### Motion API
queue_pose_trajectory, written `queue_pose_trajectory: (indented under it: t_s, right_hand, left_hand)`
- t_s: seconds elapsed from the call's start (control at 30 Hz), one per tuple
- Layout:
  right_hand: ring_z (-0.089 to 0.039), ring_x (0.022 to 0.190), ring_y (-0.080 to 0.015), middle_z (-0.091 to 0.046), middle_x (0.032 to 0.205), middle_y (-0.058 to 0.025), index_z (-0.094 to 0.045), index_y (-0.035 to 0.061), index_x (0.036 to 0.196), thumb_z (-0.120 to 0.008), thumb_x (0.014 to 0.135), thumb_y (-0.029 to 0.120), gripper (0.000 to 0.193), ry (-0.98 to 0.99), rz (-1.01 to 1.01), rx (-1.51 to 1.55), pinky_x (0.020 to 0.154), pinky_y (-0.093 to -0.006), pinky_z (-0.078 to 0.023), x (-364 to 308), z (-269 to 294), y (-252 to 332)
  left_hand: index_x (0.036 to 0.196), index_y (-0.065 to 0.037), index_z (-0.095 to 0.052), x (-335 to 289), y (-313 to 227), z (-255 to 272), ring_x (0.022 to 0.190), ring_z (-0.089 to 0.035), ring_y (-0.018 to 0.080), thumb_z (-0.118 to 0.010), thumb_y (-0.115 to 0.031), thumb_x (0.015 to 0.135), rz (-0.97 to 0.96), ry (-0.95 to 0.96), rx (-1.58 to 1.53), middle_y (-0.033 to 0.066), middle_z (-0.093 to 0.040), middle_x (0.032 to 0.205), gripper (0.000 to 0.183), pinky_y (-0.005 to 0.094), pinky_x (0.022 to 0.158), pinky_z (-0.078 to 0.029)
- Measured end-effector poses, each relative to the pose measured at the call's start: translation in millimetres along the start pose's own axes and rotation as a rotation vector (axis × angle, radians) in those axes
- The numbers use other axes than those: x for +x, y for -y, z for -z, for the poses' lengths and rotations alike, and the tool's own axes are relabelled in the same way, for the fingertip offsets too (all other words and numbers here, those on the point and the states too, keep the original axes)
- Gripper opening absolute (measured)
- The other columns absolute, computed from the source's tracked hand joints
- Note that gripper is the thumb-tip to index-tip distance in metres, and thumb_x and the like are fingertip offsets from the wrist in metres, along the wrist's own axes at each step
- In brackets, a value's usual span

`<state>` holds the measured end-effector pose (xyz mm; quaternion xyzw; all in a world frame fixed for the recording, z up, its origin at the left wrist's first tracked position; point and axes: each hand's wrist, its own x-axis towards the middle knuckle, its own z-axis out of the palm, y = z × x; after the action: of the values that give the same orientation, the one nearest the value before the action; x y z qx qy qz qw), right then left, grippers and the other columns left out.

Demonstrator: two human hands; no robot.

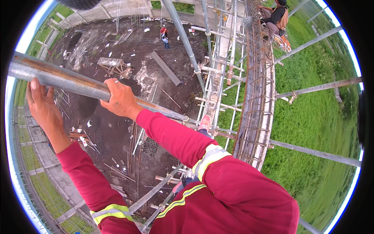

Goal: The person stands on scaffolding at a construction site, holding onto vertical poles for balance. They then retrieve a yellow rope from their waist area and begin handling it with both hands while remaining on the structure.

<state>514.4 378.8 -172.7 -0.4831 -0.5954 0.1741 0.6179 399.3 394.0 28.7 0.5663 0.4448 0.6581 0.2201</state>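
A long galvanized metal pipe (66,78) with a rusty brown streak slants from the upper left toward the scaffold. My right hand (121,100) is closed around it partway along, a ring on one finger. Closer to the pipe's left end, my left hand (46,111) bears against its underside, thumb up on the near face. The other left fingers are partly hidden. One of my shoes (205,122), reddish, rests on the scaffold beside the pipe's far part.
Scaffold tubes (187,43) rise ahead of me. A rebar cage (255,109) runs along the right, with a person (276,19) seated at its far end. Far below lies dark ground (117,148) with scattered boards, a perforated plank (165,67) and another person (164,37).
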Motion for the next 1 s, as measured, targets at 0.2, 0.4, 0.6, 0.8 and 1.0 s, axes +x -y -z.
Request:
queue_pose_trajectory:
  t_s: [0.2,0.4,0.6,0.8,1.0]
  right_hand:
    - [-0.062,0.082,-0.0374,-0.058,0.088,-0.0169,-0.048,0.0031,0.106,-0.079,0.067,0.023,0.054,0.281,0.026,0.295,0.07,-0.0473,-0.049,-7,10,-1]
    - [-0.057,0.107,-0.0327,-0.057,0.11,-0.0169,-0.048,-0.0003,0.124,-0.076,0.081,0.042,0.066,0.473,-0.166,0.557,0.092,-0.0428,-0.045,60,68,-85]
    - [-0.044,0.124,-0.04,-0.043,0.134,-0.0291,-0.039,-0.0032,0.133,-0.077,0.077,0.037,0.079,-0.328,0.057,-0.161,0.102,-0.0458,-0.039,278,150,-237]
    - [-0.055,0.115,-0.0414,-0.053,0.124,-0.029,-0.038,-0.0026,0.137,-0.076,0.074,0.041,0.085,0.118,-0.258,-0.139,0.098,-0.0446,-0.044,331,145,-267]
    - [-0.063,0.103,-0.0401,-0.064,0.106,-0.024,-0.047,0.0004,0.125,-0.075,0.072,0.028,0.066,0.223,-0.371,-0.212,0.09,-0.0447,-0.048,342,146,-283]
  left_hand:
    - [0.116,0.001,-0.051,36,11,15,0.089,-0.058,0.021,-0.063,-0.026,0.095,0.104,-0.105,-0.206,0.0106,-0.058,0.097,0.036,0.0373,0.085,-0.05]
    - [0.114,-0.002,-0.046,19,-10,67,0.087,-0.046,0.0159,-0.055,-0.025,0.097,0.08,-0.025,-0.171,0.0057,-0.046,0.094,0.03,0.0346,0.085,-0.04]
    - [0.116,-0.001,-0.045,-1,-16,49,0.081,-0.043,0.0152,-0.058,-0.027,0.093,0.044,-0.124,-0.106,0.0049,-0.041,0.089,0.037,0.0327,0.077,-0.038]
    - [0.115,-0.002,-0.046,-16,-13,47,0.078,-0.045,0.0152,-0.063,-0.025,0.09,0.047,-0.095,-0.165,0.005,-0.043,0.086,0.038,0.0319,0.074,-0.038]
    - [0.114,-0.003,-0.047,-29,-11,39,0.076,-0.045,0.0142,-0.066,-0.03,0.088,0.041,-0.131,-0.145,0.0043,-0.043,0.085,0.042,0.0315,0.073,-0.039]
